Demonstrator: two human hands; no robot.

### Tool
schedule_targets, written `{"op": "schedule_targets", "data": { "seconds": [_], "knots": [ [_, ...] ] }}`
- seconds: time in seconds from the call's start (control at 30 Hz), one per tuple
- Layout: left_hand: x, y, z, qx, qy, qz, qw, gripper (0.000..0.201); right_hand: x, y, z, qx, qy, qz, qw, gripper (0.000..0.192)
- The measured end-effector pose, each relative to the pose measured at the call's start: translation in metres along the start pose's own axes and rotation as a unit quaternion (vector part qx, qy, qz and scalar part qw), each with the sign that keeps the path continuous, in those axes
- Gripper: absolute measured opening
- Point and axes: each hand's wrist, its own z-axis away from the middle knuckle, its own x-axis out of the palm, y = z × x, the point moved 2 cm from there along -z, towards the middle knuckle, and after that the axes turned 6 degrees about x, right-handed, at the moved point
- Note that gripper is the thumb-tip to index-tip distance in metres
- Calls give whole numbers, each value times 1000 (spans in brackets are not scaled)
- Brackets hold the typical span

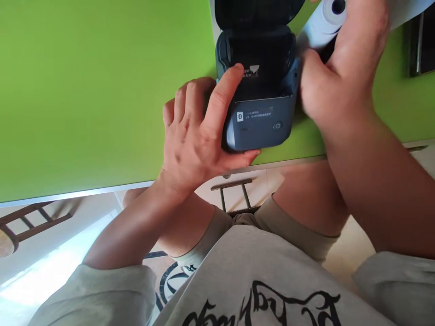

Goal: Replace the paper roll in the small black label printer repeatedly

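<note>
A small dark blue thermal printer (253,129) lies near the front edge of the green table, its black lid (258,13) swung up. The paper bay (261,54) shows inside, with a small white label at its bottom. My left hand (197,127) grips the printer's left side, thumb along the front and index finger reaching over the bay's rim. At the printer's right side, my right hand (346,77) is closed round a white paper roll (317,31) with a dark core hole. Some of its fingers are hidden or cut off at the top.
White paper (406,11) stretches to the right behind my right wrist. A dark flat object (423,45), perhaps a phone, lies at the right on the green table (102,90). Below the edge are my legs and wooden stools (37,222) on the floor.
</note>
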Motion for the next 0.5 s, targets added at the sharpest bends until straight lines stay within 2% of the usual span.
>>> {"op": "schedule_targets", "data": {
  "seconds": [0.07, 0.17, 0.3, 0.4, 0.5],
  "knots": [
    [0, -1, 0, 4, 4, -1, 1000, 122, 0, 1, 0, -58, 15, 91, 994, 51],
    [0, -5, 1, 39, 25, -37, 998, 123, 1, 4, -1, -66, 29, 118, 990, 48],
    [1, -9, 5, 90, 49, -56, 993, 123, 3, 12, -1, -128, 38, 40, 990, 45],
    [-2, -12, 3, 71, 56, 25, 996, 113, 2, 19, 2, -144, 44, -21, 988, 53],
    [-12, -13, -9, 33, 68, 104, 992, 99, -9, 17, 7, -125, -18, -38, 991, 72]
  ]
}}
